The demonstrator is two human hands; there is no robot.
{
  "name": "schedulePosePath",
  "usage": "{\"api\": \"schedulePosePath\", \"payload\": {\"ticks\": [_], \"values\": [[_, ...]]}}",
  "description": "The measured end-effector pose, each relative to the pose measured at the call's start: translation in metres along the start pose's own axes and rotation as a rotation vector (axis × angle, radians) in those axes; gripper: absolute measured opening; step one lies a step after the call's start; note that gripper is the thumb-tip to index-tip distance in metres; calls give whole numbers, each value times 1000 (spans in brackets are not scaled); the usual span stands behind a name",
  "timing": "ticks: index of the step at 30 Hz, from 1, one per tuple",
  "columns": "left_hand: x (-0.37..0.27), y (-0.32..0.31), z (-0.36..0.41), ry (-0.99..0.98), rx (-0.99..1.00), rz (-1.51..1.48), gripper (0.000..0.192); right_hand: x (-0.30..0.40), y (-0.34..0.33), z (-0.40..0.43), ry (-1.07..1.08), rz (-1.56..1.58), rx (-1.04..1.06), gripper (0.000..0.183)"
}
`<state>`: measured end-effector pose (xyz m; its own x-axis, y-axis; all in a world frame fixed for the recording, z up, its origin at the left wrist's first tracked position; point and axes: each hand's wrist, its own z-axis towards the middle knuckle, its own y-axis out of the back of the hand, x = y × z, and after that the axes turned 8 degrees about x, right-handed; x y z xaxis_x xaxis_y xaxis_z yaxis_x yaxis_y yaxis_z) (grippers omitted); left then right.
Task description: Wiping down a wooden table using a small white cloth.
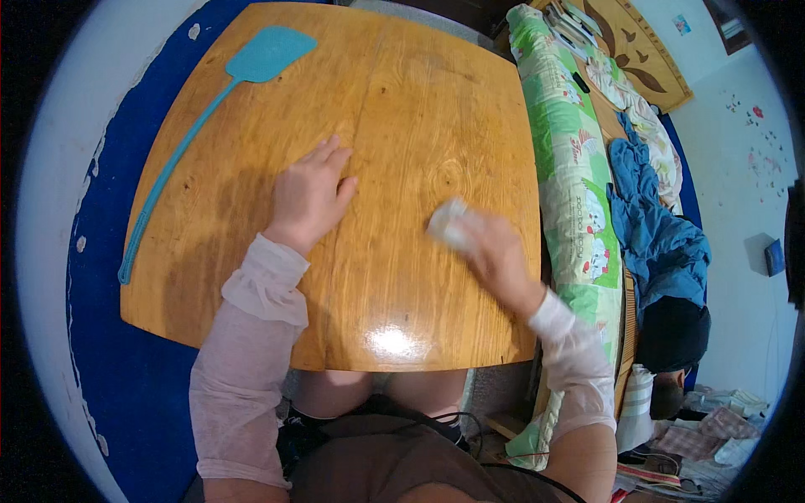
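My right hand (500, 254) grips a wad of whitish cloth or tissue (449, 223) against the right part of a varnished wooden table (402, 283); hand and wad are blurred. My left hand (311, 195) rests on the left-middle of the tabletop with nothing in it, its fingers slightly apart. A teal fly swatter (270, 53) lies along the table's left side, its flat head at the far left and its handle running down towards the near left corner.
A bed with a green and white patterned cover (566, 170) adjoins the table's right side. On it lie a blue cloth (657, 232) and a small black object (580, 82). A person in a dark top (673, 333) is at the right. A blue and white wall (119, 276) runs along the left.
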<state>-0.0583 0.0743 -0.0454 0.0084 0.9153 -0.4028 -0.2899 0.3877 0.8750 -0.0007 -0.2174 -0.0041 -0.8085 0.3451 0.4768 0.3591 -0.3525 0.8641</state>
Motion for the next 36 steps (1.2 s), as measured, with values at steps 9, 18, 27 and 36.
{"api": "schedulePosePath", "payload": {"ticks": [9, 18, 27, 36], "values": [[-11, 1, 6, -6, 34, 36, 46, 29, -5, -24, 296, -94, 295, 23], [-5, 0, 2, -36, 36, 46, 53, -88, 31, -60, -299, -316, -256, 41], [-8, 1, 3, -37, 26, 26, 51, 91, -26, -114, -209, -155, -7, 57], [0, -5, 0, -99, -43, 75, 50, 59, -31, -161, -618, 53, -304, 52]]}}
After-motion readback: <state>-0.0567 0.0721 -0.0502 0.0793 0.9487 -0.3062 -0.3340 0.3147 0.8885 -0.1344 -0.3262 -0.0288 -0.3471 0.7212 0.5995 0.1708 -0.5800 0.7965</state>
